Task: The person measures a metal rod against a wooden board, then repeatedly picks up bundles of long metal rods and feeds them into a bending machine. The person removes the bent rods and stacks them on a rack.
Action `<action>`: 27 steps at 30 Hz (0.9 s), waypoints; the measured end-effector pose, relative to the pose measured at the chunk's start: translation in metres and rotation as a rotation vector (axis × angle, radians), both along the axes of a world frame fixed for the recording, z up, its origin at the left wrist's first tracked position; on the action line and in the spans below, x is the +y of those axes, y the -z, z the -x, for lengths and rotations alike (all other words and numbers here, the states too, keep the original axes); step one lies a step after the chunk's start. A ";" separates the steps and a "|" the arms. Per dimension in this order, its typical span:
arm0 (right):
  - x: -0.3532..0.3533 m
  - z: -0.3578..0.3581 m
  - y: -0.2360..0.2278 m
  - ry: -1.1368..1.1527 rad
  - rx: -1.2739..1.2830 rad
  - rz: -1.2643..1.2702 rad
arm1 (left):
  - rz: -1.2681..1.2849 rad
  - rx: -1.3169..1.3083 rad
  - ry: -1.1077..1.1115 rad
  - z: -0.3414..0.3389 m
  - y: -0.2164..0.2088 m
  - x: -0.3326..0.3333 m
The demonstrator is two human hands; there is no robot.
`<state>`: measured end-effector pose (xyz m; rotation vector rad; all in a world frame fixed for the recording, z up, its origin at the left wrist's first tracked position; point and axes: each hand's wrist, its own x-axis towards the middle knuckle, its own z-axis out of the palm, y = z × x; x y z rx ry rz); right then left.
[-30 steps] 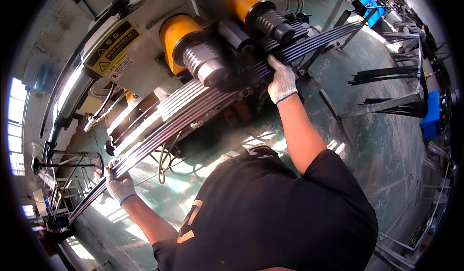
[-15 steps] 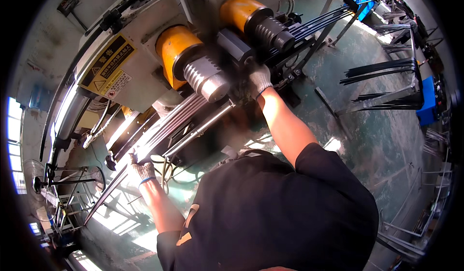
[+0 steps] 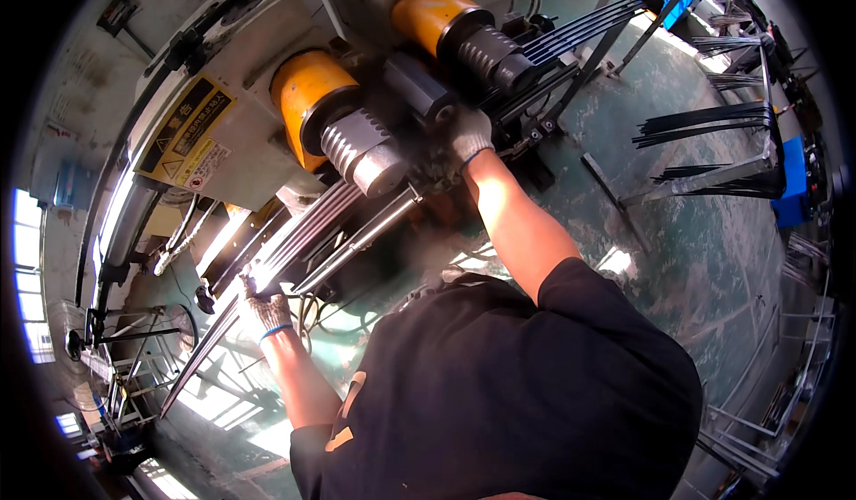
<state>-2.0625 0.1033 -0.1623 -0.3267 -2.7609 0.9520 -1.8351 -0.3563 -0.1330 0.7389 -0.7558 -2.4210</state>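
Observation:
My left hand [image 3: 266, 311], in a knitted glove with a blue cuff, is closed at the lower left part of a bundle of long thin metal bars [image 3: 312, 224]; glare washes out its fingertips. The bars slant up to the right, beneath the machine's ridged steel rollers [image 3: 366, 154]. My right hand [image 3: 471, 135], gloved too, reaches in beside a dark six-sided block [image 3: 419, 90] between two orange housings [image 3: 308, 90]. Its fingers are lost in a dark, blurred patch. A bright round rod [image 3: 366, 237] runs alongside the bars on my side.
More bars [image 3: 580, 32] extend to the upper right on a frame. Racks with dark rods [image 3: 704, 124] and a blue panel [image 3: 790, 179] stand at the right. A fan [image 3: 174, 326] is at the left. Hoses [image 3: 308, 313] hang below my left hand.
The machine has shifted slightly left in view as the head moved. My left hand sits a little further right in the picture, my right slightly left; both remain at the same places on the machine.

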 end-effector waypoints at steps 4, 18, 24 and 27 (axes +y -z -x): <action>-0.010 0.000 0.011 0.157 0.068 0.407 | -0.120 0.008 0.024 -0.001 0.000 0.005; 0.007 -0.070 -0.014 0.001 0.049 1.251 | -0.198 0.117 -0.191 -0.011 0.028 -0.036; 0.013 -0.091 0.008 0.038 0.207 1.194 | 0.105 0.035 0.054 0.004 -0.003 0.048; 0.016 -0.100 0.012 0.045 0.142 1.183 | 0.043 0.160 0.144 -0.010 0.007 0.030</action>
